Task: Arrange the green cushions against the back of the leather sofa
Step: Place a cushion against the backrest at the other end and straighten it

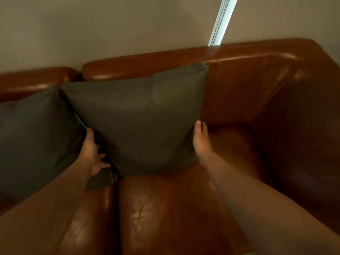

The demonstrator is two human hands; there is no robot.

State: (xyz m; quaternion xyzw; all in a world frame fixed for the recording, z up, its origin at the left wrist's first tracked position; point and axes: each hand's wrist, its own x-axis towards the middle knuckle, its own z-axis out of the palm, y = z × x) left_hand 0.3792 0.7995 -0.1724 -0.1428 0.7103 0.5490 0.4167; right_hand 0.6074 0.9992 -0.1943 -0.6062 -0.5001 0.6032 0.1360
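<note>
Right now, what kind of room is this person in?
Probably a living room in a home. There's a brown leather sofa against a plain wall, with soft green cushions leaning on its back, and a strip of window blind behind it.

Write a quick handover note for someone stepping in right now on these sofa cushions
Left hand: open, fingers spread on the lower left edge of the middle cushion.
Right hand: open, flat against its right edge.
Middle cushion: upright, leaning on the sofa back.
Left cushion: already against the back, touching the middle one.
Left: settle the middle cushion, let go.
</note>
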